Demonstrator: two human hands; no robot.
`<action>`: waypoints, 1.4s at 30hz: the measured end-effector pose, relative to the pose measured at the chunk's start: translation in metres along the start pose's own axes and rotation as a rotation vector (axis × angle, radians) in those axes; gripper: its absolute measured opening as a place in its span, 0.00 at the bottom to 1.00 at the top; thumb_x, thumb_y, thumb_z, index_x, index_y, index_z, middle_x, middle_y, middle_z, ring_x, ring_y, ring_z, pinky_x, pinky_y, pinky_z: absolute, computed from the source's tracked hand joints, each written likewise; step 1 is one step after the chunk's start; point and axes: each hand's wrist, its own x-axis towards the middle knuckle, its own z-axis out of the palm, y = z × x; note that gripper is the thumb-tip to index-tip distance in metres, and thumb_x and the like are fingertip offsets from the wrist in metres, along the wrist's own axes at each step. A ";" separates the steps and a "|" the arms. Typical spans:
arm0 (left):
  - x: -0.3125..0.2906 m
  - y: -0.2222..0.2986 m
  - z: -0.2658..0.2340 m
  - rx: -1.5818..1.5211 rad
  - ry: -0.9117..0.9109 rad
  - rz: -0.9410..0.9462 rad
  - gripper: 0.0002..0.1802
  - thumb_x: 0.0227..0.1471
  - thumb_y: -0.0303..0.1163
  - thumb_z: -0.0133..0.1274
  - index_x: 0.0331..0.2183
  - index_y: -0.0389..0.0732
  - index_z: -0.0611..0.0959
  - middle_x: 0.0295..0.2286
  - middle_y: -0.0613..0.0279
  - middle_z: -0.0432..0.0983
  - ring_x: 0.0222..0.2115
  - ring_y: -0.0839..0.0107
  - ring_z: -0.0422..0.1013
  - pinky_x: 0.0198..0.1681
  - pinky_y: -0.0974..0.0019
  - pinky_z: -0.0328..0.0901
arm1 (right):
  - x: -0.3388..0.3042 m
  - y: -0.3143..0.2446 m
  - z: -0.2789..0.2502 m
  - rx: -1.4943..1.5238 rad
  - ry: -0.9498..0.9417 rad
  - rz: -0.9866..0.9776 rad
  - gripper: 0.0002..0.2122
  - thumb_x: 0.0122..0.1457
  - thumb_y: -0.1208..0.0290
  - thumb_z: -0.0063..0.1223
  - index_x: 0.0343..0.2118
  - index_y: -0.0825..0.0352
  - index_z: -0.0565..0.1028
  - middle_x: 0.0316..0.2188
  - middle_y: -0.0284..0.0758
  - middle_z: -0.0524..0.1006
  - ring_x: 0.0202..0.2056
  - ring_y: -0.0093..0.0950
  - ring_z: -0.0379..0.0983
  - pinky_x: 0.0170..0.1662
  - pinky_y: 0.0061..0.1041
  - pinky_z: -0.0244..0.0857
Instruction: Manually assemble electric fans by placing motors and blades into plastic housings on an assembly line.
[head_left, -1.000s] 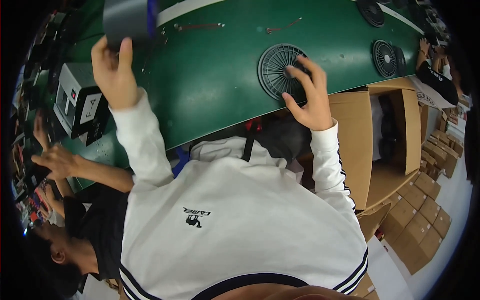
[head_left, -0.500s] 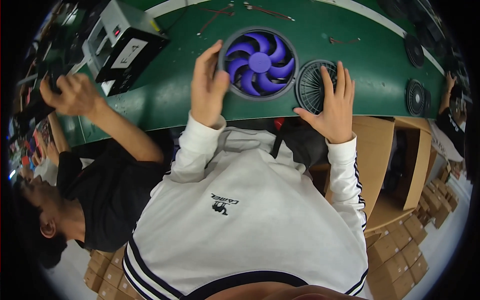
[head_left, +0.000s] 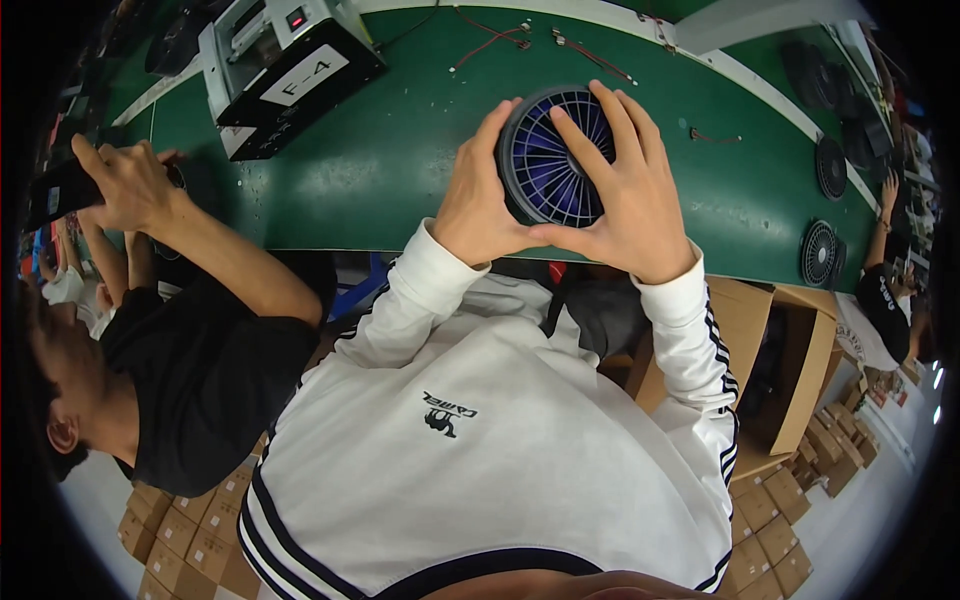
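Note:
A round dark slatted grille (head_left: 555, 150) covers the front of a fan, whose purple blades show between its ribs. The grey fan housing (head_left: 507, 165) rests near the front edge of the green table. My left hand (head_left: 478, 205) is wrapped round the left side of the housing rim. From the right, my right hand (head_left: 638, 200) grips the grille, fingers over its far right part and thumb along the near edge. The two thumbs almost meet at the front. The right rim is mostly hidden under my right hand.
Several red-and-black wire leads (head_left: 595, 55) lie at the back of the green table (head_left: 400, 180). A metal-and-black machine (head_left: 300, 90) stands on the left. More round fan parts (head_left: 820, 250) sit at the right. Beside me on the left, a co-worker's hand (head_left: 130, 190) holds a dark object.
My right hand has brought the grille from the table on the right onto the fan's purple-bladed front. My left hand has closed round the housing. The view has shifted slightly.

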 end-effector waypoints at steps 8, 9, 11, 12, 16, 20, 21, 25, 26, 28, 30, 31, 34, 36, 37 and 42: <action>0.003 -0.001 -0.001 0.024 -0.003 0.012 0.71 0.29 0.49 0.79 0.66 0.33 0.55 0.64 0.38 0.60 0.61 0.41 0.64 0.64 0.46 0.57 | 0.014 0.011 -0.001 0.104 -0.059 -0.142 0.42 0.48 0.37 0.66 0.63 0.59 0.75 0.66 0.56 0.62 0.64 0.57 0.60 0.64 0.52 0.57; 0.004 0.000 0.000 0.057 0.024 0.036 0.70 0.30 0.48 0.79 0.66 0.34 0.56 0.64 0.37 0.60 0.60 0.40 0.65 0.63 0.46 0.58 | 0.013 0.002 0.006 0.080 0.008 -0.057 0.41 0.47 0.40 0.67 0.62 0.60 0.75 0.66 0.56 0.63 0.63 0.57 0.60 0.64 0.52 0.57; 0.006 0.000 0.006 0.128 0.090 0.097 0.67 0.31 0.46 0.78 0.65 0.34 0.57 0.64 0.37 0.59 0.60 0.40 0.65 0.62 0.46 0.58 | 0.010 -0.014 0.018 0.027 0.151 0.101 0.38 0.47 0.45 0.68 0.60 0.61 0.77 0.65 0.56 0.65 0.63 0.57 0.61 0.64 0.52 0.57; 0.009 0.000 0.007 0.137 0.095 0.117 0.67 0.31 0.46 0.78 0.65 0.34 0.57 0.64 0.37 0.59 0.60 0.40 0.65 0.62 0.46 0.58 | 0.012 -0.018 0.020 0.022 0.171 0.092 0.38 0.47 0.45 0.68 0.60 0.61 0.77 0.65 0.56 0.65 0.63 0.57 0.61 0.64 0.52 0.57; 0.012 0.003 0.005 0.096 0.056 0.129 0.59 0.32 0.43 0.77 0.61 0.38 0.62 0.64 0.35 0.60 0.60 0.39 0.65 0.61 0.46 0.59 | 0.015 -0.034 0.025 0.001 0.308 0.279 0.35 0.46 0.51 0.69 0.58 0.62 0.78 0.63 0.55 0.66 0.62 0.57 0.62 0.63 0.52 0.57; 0.025 0.008 0.001 0.196 -0.003 0.103 0.57 0.28 0.42 0.79 0.58 0.41 0.64 0.63 0.35 0.62 0.58 0.38 0.66 0.60 0.45 0.59 | 0.013 -0.024 0.024 0.023 0.353 0.319 0.34 0.49 0.51 0.68 0.58 0.65 0.76 0.64 0.56 0.65 0.64 0.57 0.60 0.65 0.51 0.56; 0.035 0.015 -0.003 0.232 -0.013 0.088 0.58 0.26 0.42 0.80 0.57 0.41 0.64 0.62 0.35 0.63 0.58 0.38 0.66 0.60 0.46 0.60 | 0.002 -0.004 0.016 0.224 0.433 0.314 0.33 0.51 0.55 0.67 0.60 0.66 0.75 0.66 0.54 0.65 0.67 0.54 0.58 0.67 0.49 0.53; 0.095 0.021 -0.008 0.119 0.015 -0.058 0.60 0.21 0.43 0.83 0.54 0.41 0.65 0.58 0.37 0.66 0.57 0.42 0.68 0.59 0.49 0.63 | -0.093 0.159 -0.045 -0.140 0.806 0.665 0.30 0.63 0.58 0.61 0.64 0.70 0.70 0.68 0.50 0.64 0.70 0.50 0.55 0.72 0.46 0.46; 0.124 0.013 -0.009 -0.076 0.070 -0.180 0.61 0.20 0.44 0.84 0.54 0.40 0.65 0.57 0.38 0.68 0.56 0.44 0.69 0.58 0.50 0.64 | -0.141 0.221 -0.049 -0.504 0.875 0.892 0.33 0.62 0.52 0.61 0.64 0.67 0.70 0.66 0.54 0.64 0.68 0.55 0.56 0.70 0.48 0.49; 0.173 -0.017 -0.004 0.020 0.214 -0.084 0.61 0.23 0.46 0.83 0.55 0.41 0.65 0.51 0.41 0.72 0.53 0.50 0.71 0.57 0.54 0.66 | -0.221 0.293 -0.052 -0.720 0.595 1.291 0.36 0.60 0.47 0.59 0.66 0.65 0.68 0.67 0.58 0.62 0.66 0.58 0.58 0.67 0.53 0.52; 0.219 -0.037 0.001 0.099 0.228 -0.072 0.49 0.35 0.46 0.79 0.54 0.40 0.69 0.48 0.41 0.74 0.50 0.50 0.73 0.56 0.54 0.66 | -0.237 0.301 -0.048 -0.707 0.421 1.509 0.36 0.59 0.47 0.60 0.65 0.64 0.69 0.66 0.58 0.63 0.64 0.58 0.61 0.66 0.52 0.54; 0.245 -0.066 0.003 0.134 0.255 -0.006 0.41 0.42 0.47 0.74 0.51 0.39 0.72 0.48 0.42 0.75 0.49 0.50 0.73 0.56 0.55 0.67 | -0.240 0.298 -0.043 -0.737 0.451 1.385 0.34 0.58 0.48 0.60 0.63 0.65 0.71 0.65 0.57 0.65 0.63 0.57 0.62 0.65 0.52 0.56; 0.305 -0.107 0.001 0.049 0.454 0.090 0.20 0.57 0.42 0.62 0.44 0.38 0.81 0.47 0.47 0.78 0.51 0.51 0.73 0.55 0.54 0.67 | -0.242 0.261 -0.026 -0.734 0.516 1.042 0.28 0.57 0.54 0.62 0.57 0.66 0.75 0.60 0.55 0.70 0.58 0.55 0.67 0.61 0.49 0.61; 0.332 -0.143 -0.015 0.651 0.623 0.293 0.18 0.55 0.42 0.62 0.45 0.43 0.84 0.46 0.55 0.81 0.51 0.55 0.74 0.55 0.49 0.65 | -0.207 0.210 -0.021 -0.565 0.540 0.850 0.24 0.56 0.59 0.64 0.52 0.68 0.77 0.58 0.53 0.72 0.56 0.53 0.69 0.60 0.47 0.63; 0.344 -0.162 -0.030 0.867 0.519 0.203 0.18 0.54 0.42 0.62 0.45 0.47 0.85 0.46 0.58 0.81 0.50 0.54 0.75 0.55 0.46 0.63 | -0.185 0.179 -0.018 -0.460 0.535 0.769 0.23 0.54 0.62 0.66 0.51 0.69 0.77 0.57 0.52 0.72 0.56 0.52 0.69 0.60 0.47 0.63; 0.358 -0.174 -0.051 1.137 0.257 0.011 0.17 0.54 0.45 0.62 0.44 0.50 0.88 0.44 0.59 0.83 0.46 0.54 0.77 0.52 0.40 0.61 | -0.148 0.084 0.008 0.144 0.379 0.352 0.23 0.50 0.68 0.68 0.50 0.67 0.77 0.60 0.48 0.70 0.61 0.51 0.65 0.64 0.47 0.59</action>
